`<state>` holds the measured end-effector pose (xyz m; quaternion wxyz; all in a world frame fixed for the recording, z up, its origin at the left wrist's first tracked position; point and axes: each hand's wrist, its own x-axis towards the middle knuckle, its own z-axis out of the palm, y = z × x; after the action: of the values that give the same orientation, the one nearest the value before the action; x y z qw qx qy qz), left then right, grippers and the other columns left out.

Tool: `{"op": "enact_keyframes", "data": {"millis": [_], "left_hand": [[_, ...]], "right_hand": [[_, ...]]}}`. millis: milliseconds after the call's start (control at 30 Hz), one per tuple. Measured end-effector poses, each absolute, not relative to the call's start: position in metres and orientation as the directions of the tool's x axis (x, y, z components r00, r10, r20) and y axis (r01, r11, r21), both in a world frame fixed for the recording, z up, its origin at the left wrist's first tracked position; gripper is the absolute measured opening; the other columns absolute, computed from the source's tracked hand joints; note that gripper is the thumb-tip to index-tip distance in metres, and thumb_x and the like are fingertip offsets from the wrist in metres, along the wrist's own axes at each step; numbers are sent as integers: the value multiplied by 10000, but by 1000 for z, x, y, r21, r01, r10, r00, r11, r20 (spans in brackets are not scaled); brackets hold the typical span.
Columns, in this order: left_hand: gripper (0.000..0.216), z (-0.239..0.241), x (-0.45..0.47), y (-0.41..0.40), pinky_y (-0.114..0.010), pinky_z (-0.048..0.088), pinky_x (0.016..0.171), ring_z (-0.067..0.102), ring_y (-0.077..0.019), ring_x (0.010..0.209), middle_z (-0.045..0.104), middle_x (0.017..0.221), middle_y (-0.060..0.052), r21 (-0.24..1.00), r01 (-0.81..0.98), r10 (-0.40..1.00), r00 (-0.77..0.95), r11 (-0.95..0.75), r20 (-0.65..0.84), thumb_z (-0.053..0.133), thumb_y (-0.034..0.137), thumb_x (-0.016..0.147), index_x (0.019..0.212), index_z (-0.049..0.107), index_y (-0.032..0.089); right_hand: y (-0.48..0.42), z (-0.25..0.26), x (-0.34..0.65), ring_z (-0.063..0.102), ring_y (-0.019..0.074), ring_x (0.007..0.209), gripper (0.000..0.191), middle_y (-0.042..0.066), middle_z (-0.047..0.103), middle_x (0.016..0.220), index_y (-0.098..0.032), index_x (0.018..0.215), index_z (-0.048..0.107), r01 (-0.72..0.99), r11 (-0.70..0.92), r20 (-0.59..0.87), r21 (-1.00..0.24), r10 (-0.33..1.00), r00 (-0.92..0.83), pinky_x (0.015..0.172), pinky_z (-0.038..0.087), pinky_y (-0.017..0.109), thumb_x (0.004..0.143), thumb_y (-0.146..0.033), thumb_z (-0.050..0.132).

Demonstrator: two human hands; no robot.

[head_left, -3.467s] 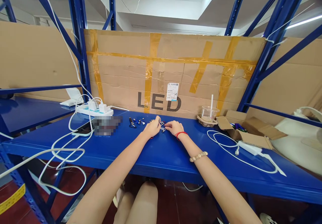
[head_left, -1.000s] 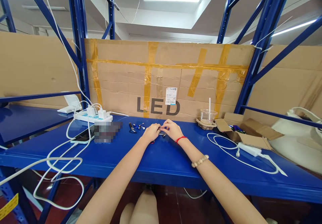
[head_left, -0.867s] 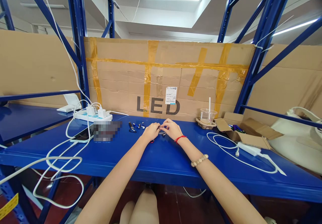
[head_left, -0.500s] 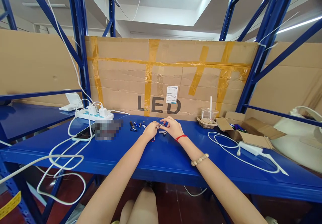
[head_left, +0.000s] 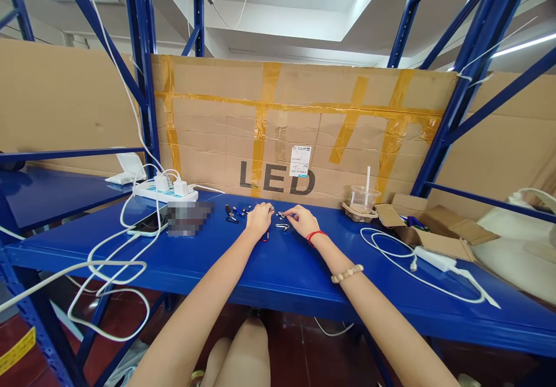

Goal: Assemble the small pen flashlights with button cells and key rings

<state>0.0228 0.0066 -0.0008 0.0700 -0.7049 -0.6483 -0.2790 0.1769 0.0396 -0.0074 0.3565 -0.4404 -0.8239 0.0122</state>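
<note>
Both my hands rest far out on the blue shelf top (head_left: pixel 278 271). My left hand (head_left: pixel 259 220) is curled, its fingers closed over a small part too tiny to name; a red carabiner (head_left: pixel 266 236) lies just below it. My right hand (head_left: pixel 301 221) pinches a small metal piece at its fingertips, next to a silver carabiner (head_left: pixel 282 226) lying on the shelf. Several more small clips and parts (head_left: pixel 236 212) lie to the left of my left hand.
A white power strip (head_left: pixel 165 190) with chargers and looping white cables (head_left: pixel 113 259) sits at the left, beside a phone (head_left: pixel 147 223). A plastic cup with a straw (head_left: pixel 364 198), an open cardboard box (head_left: pixel 428 233) and a white charger cable (head_left: pixel 425 259) are at the right. Taped cardboard marked LED backs the shelf.
My hands have drawn slightly apart, and the red carabiner now shows below my left hand. The view has shifted a little.
</note>
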Motion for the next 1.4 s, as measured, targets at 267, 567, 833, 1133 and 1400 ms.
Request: {"op": "enact_keyframes", "data": {"millis": [267, 567, 833, 1133, 1400], "left_hand": [[299, 0, 26, 7, -294, 431, 670, 583, -211, 828, 628, 869, -55, 266, 953, 900, 19, -149, 436, 284, 380, 876, 881, 518, 194], [349, 10, 30, 5, -324, 412, 745, 556, -231, 917, 609, 937, -61, 185, 967, 894, 76, -174, 441, 239, 418, 874, 922, 511, 204], [323, 9, 30, 4, -327, 419, 730, 564, -237, 888, 618, 901, -69, 164, 972, 900, 86, -171, 428, 282, 391, 857, 877, 534, 191], [310, 7, 31, 6, -324, 415, 745, 570, -223, 879, 629, 899, -60, 155, 975, 911, 84, -159, 403, 291, 374, 855, 854, 549, 201], [315, 6, 31, 5, -298, 423, 716, 575, -211, 867, 632, 904, -50, 145, 977, 920, 87, -153, 383, 287, 374, 854, 861, 555, 209]], "right_hand": [[49, -10, 179, 583, 124, 799, 210, 6, 620, 919, -230, 911, 624, 699, 642, 559, -314, 720, -410, 702, 459, 254, 773, -189, 472], [39, -6, 175, 456, 205, 1106, 395, 35, 521, 1191, -236, 1107, 537, 719, 646, 439, -255, 740, -509, 940, 314, 371, 790, -452, 442], [34, -4, 175, 404, 232, 1158, 543, 28, 464, 1257, -268, 1200, 461, 782, 585, 263, -212, 805, -531, 958, 268, 401, 783, -592, 337], [32, -3, 175, 385, 234, 1175, 561, 37, 444, 1274, -258, 1214, 451, 787, 577, 257, -218, 812, -524, 972, 246, 417, 785, -595, 322], [36, -5, 175, 413, 254, 1151, 486, 16, 475, 1247, -286, 1158, 507, 775, 589, 254, -230, 805, -536, 947, 279, 443, 778, -561, 378]]}}
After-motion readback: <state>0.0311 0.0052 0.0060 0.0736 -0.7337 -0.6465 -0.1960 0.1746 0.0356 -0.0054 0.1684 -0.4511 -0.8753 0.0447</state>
